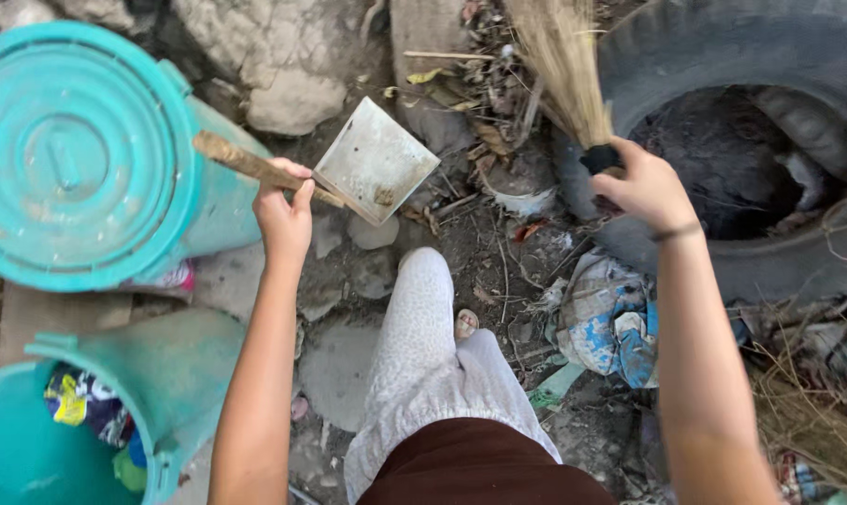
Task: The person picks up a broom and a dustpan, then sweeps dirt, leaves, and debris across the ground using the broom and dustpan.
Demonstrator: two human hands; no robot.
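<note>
My left hand [283, 208] grips the wooden handle [241, 161] of a flat grey metal dustpan [375, 159], held above the dirt ground; a small bit of debris lies on its plate. My right hand [643, 187] is closed around the dark bound end of a straw broom [566, 65], whose bristles point up and away toward the rubble. My own leg in pale speckled trousers [428, 346] stands between the two arms, with a sandalled foot beside it.
A lidded teal bin [78, 150] stands at the left. An open teal bin [152, 374] with wrappers inside sits at the lower left. An old tyre [769, 56] lies at the right. Dry leaves, stones and crumpled plastic [606, 323] litter the ground.
</note>
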